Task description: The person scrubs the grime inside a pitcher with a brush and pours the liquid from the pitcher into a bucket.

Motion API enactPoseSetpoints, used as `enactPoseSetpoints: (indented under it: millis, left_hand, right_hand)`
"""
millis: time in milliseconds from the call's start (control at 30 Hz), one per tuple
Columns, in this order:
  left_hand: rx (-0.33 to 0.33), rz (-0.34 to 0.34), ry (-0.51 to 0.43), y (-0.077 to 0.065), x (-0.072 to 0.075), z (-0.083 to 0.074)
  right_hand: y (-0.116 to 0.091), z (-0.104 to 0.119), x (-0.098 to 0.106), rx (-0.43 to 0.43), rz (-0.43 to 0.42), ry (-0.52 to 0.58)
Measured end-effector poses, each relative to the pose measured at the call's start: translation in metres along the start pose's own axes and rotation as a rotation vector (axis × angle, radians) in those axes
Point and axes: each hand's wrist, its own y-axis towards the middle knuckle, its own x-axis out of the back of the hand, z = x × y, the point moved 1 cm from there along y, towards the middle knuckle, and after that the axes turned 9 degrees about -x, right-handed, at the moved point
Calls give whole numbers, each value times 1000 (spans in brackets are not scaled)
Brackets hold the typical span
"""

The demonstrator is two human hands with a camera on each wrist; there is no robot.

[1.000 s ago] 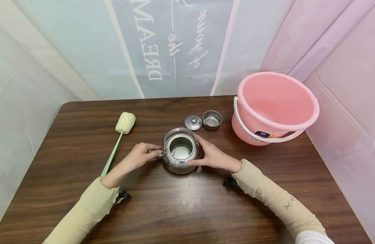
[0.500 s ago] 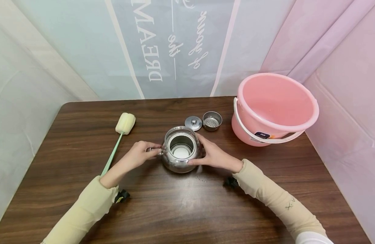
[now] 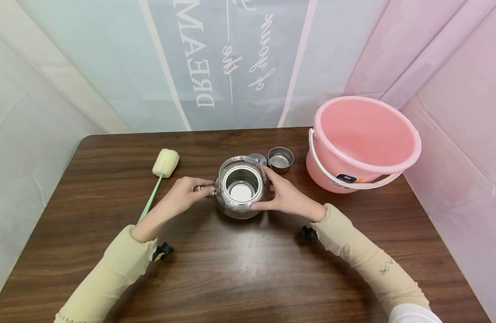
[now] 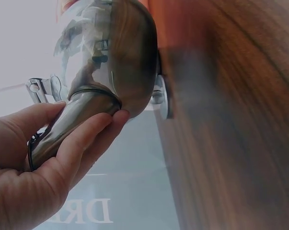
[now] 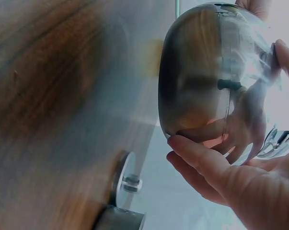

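A shiny stainless steel teapot (image 3: 237,209) without its lid is held between both hands, raised off the table. Its round mouth faces up, and its bail handle arches behind the opening. My left hand (image 3: 182,197) grips the spout (image 4: 77,122), thumb on one side and fingers on the other. The right hand (image 3: 287,196) wraps round the opposite side of the body (image 5: 194,76), thumb toward the front. In the left wrist view the base stands apart from the wood. Behind the pot lies the small knobbed lid (image 3: 257,158), partly covered by it in the head view.
Beside the lid stands a perforated strainer cup (image 3: 280,160). A pink bucket (image 3: 365,134) with a white handle is at the back right. On the left lies a sponge brush (image 3: 166,163) with a green stick. Small droplets (image 3: 267,237) dot the table (image 3: 248,278).
Both hands have raised the teapot from the table and shifted it slightly toward the back. It now covers part of the lid in the head view. The other things have stayed put.
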Motion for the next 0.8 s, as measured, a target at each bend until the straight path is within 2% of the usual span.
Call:
enactPoseSetpoints:
  millis: [233, 467, 800]
  left_hand:
    - [-17, -32, 29, 6, 6, -9]
    - [-50, -80, 75, 13, 12, -20]
    - [-51, -121, 61, 18, 18, -29]
  right_hand:
    - [1, 4, 9, 41, -4, 63]
    - [6, 7, 21, 98, -58, 33]
    - [8, 16, 34, 121, -66, 78]
